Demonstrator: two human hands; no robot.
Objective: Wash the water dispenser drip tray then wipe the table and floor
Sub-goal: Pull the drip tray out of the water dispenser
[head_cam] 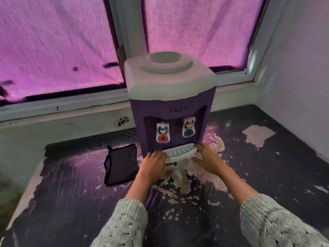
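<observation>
A purple and white water dispenser stands on a dark, peeling table top under a window. Its white slotted drip tray sits at the foot of the front, below the red tap and the blue tap. My left hand grips the tray's left end, fingers curled on its edge. At the tray's right end, my right hand holds on with its fingers against the corner. A folded dark purple cloth lies flat on the table just left of the dispenser.
The window with pink curtains and its sill run behind the dispenser. A white wall closes the right side. The table's left edge drops off at the lower left. Pale peeled patches mark the surface.
</observation>
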